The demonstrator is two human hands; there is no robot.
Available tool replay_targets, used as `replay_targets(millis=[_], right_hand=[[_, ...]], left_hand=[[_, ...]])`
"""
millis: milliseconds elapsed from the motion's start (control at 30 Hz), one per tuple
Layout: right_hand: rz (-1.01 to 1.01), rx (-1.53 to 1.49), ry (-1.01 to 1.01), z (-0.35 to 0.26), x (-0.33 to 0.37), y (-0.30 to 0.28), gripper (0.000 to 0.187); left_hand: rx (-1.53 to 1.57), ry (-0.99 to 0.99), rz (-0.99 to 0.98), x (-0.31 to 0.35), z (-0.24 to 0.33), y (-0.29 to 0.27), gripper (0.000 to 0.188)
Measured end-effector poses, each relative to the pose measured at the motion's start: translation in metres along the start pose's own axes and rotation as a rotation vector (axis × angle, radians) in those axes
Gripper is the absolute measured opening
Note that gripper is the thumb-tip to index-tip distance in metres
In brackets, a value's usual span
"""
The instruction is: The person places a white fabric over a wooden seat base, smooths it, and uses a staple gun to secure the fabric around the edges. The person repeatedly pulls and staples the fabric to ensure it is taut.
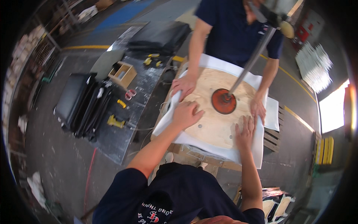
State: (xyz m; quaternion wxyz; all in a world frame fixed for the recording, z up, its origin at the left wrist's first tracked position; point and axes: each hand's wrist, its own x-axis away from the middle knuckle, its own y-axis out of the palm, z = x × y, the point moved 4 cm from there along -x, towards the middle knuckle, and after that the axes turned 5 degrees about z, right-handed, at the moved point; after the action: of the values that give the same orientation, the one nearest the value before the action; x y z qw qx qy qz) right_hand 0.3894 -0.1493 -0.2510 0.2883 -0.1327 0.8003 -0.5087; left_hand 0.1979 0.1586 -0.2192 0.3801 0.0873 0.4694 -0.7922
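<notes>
A pale plywood panel (212, 132) with several small dark dots lies on a white padding sheet (257, 147), whose edges stick out around it. My left hand (187, 115) rests on the panel's left part, fingers somewhat bent and pointing right, holding nothing visible. Flat near the right edge lies my right hand (245, 132), its fingers spread. Between and beyond them, an orange-red disc (219, 101) at the end of a slanted metal rod (253, 56) sits against the panel. A co-worker opposite has one hand (185, 86) at the left edge and another (258, 108) at the right edge.
On the left table (128, 112) are black folded pieces (76, 100), a wooden box (122, 74), a yellow-handled tool (116, 121) with a thin hose, and a red-and-white item (130, 94). A black stack (160, 35) lies behind. A slatted pallet (272, 139) stands right.
</notes>
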Motion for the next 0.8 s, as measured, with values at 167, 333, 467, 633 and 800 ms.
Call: replay_targets(millis=[167,333,467,633,800], right_hand=[[-0.057,0.052,-0.078,0.003,0.0,0.016,0.074],[-0.101,0.097,-0.091,0.012,-0.004,0.032,0.074],[-0.168,0.08,-0.008,0.011,0.002,0.034,0.075],[-0.134,0.133,-0.018,0.013,0.003,0.036,0.073],[-0.178,0.135,-0.039,0.008,-0.004,0.036,0.073]], left_hand=[[0.056,0.076,-0.026,0.0,-0.016,0.029,0.033],[0.014,0.029,0.027,0.001,-0.029,0.052,0.028],[-0.077,0.033,0.087,0.005,-0.032,0.055,0.026],[-0.088,0.028,0.116,0.005,-0.037,0.064,0.027],[-0.069,-0.006,0.111,0.003,-0.048,0.085,0.029]])
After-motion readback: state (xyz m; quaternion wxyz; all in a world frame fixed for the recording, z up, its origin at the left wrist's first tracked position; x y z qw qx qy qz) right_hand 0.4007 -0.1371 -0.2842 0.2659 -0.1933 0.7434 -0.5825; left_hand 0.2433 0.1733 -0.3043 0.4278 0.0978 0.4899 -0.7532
